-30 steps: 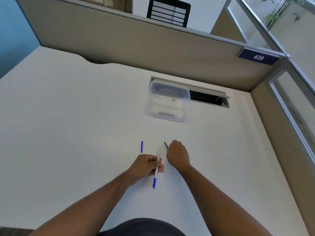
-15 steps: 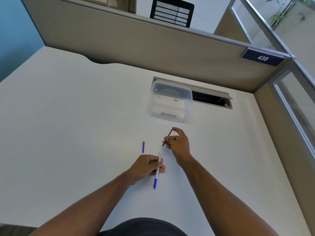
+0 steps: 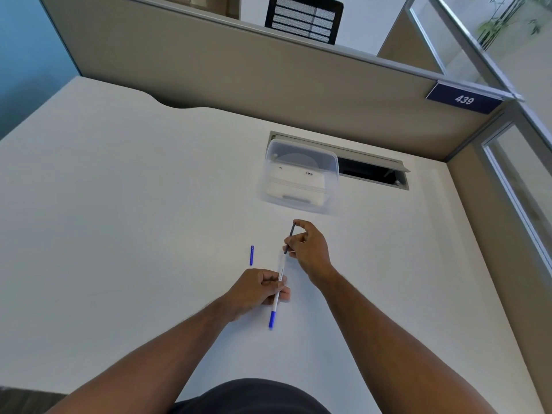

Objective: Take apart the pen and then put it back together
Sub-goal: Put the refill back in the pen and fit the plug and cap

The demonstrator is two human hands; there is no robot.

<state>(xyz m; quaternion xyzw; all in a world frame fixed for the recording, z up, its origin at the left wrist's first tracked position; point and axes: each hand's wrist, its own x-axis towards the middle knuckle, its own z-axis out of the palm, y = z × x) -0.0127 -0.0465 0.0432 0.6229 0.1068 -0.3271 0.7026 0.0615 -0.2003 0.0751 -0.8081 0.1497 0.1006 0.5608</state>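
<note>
My left hand (image 3: pixel 259 289) grips the white pen barrel (image 3: pixel 280 274), whose blue end (image 3: pixel 271 319) points toward me. My right hand (image 3: pixel 310 248) pinches a thin dark ink refill (image 3: pixel 290 237) between thumb and fingers. The refill's lower end sits at the barrel's open far end; how deep it goes in I cannot tell. A small blue cap (image 3: pixel 252 255) lies on the white desk (image 3: pixel 119 234), just left of both hands and apart from them.
A clear plastic box (image 3: pixel 298 177) with white contents stands beyond my hands. Behind it is an open cable slot (image 3: pixel 373 174) in the desk. Beige partition walls (image 3: pixel 239 73) close off the back and right.
My right hand lifted the dark refill off the desk and brought it in line with the barrel's open end. My left hand kept its hold on the barrel.
</note>
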